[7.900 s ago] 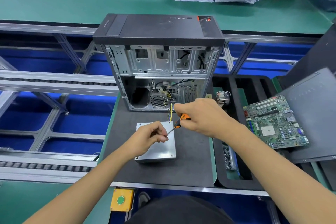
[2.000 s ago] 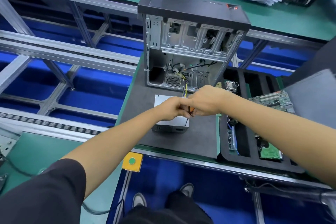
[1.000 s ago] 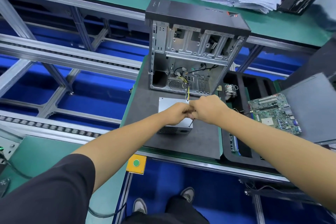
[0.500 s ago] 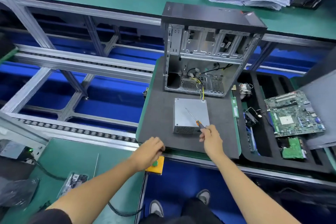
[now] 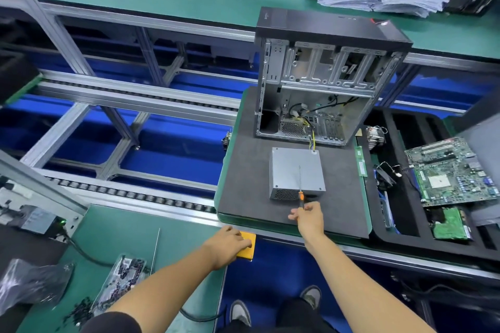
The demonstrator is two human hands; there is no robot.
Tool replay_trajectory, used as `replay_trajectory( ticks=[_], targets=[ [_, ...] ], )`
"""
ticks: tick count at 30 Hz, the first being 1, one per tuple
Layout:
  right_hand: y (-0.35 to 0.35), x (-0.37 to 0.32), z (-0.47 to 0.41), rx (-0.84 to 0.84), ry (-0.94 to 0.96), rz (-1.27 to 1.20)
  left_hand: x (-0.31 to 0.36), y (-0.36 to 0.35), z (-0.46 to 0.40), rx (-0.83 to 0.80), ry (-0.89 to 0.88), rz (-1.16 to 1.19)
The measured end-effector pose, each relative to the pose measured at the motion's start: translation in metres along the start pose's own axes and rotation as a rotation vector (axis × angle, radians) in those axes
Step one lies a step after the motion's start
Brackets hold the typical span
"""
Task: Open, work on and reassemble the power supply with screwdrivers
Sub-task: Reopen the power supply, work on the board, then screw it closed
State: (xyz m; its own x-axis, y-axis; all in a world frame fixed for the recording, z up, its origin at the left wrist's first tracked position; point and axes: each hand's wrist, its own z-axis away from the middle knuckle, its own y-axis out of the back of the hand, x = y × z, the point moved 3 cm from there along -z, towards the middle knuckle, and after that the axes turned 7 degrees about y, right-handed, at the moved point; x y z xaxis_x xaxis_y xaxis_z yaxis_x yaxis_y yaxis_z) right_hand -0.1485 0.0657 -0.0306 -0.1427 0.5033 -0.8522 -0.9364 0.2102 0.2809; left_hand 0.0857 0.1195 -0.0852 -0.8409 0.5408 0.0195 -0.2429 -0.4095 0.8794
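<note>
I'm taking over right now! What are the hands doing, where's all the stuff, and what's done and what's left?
Left hand: resting flat on the yellow button box, holding nothing.
Right hand: grips the orange-handled screwdriver, its shaft lying over the power supply.
Power supply: out of the computer case, closed, on the dark mat, wires running back into the case.
Done: the supply is out of the case.
Left: whether its screws are in is too small to tell; check, then refit it.

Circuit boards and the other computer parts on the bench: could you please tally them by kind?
Power supply: 1
Case: 1
Screwdriver, held in the right hand: 1
Large boards: 2, the motherboard and a green board
Total: 5
The left hand rests on a yellow box, not counted.
</note>
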Motion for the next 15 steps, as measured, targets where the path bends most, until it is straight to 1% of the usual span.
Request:
replay_trajectory(
  ticks=[4,6,8,11,15],
  targets=[
    [-0.003,-0.006,0.002,-0.037,0.005,0.016,0.006,0.013,-0.004,-0.047,-0.004,-0.001],
    [-0.004,-0.009,0.003,-0.050,0.014,0.018,0.007,0.023,-0.006,-0.018,-0.003,0.039],
    [-0.004,-0.013,0.004,-0.058,0.022,0.022,0.008,0.032,-0.008,0.029,0.008,0.130],
    [-0.001,-0.015,0.006,-0.068,0.033,0.007,0.010,0.053,-0.008,0.079,0.031,0.385],
    [-0.001,-0.016,0.015,-0.087,0.069,-0.019,0.019,0.090,-0.010,0.170,0.072,0.975]
  ],
)
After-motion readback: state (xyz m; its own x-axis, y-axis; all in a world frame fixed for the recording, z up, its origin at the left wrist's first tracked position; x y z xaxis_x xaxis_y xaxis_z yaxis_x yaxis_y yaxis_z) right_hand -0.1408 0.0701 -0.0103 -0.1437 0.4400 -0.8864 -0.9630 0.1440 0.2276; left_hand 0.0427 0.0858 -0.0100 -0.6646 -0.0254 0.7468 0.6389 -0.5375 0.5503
